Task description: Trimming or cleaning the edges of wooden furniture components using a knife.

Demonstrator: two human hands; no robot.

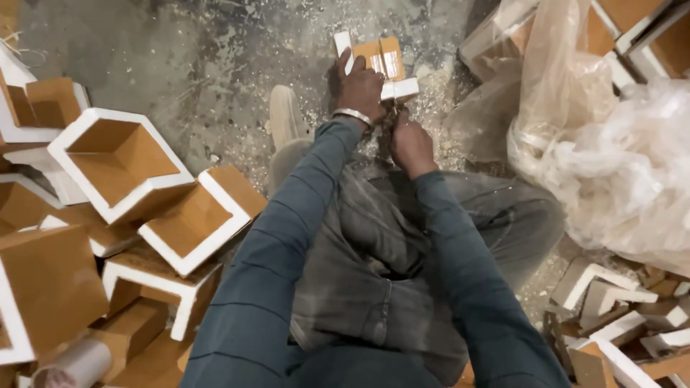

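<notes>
My left hand (pixel 359 86) grips a small brown board piece with white edges (pixel 381 61), held out over the dusty concrete floor. A metal bangle sits on that wrist. My right hand (pixel 410 144) is closed just below it, near the piece's lower white edge; what it holds is hidden by the fingers. Both arms wear dark blue sleeves and reach out over my grey trousers (pixel 381 251).
A pile of brown, white-edged angular box pieces (pixel 122 165) lies on the left. Crumpled clear plastic sheeting (pixel 611 158) and more boards fill the right. Small offcuts (pixel 611 316) lie at lower right. A shoe (pixel 286 118) rests on the sawdust-strewn floor (pixel 180 65).
</notes>
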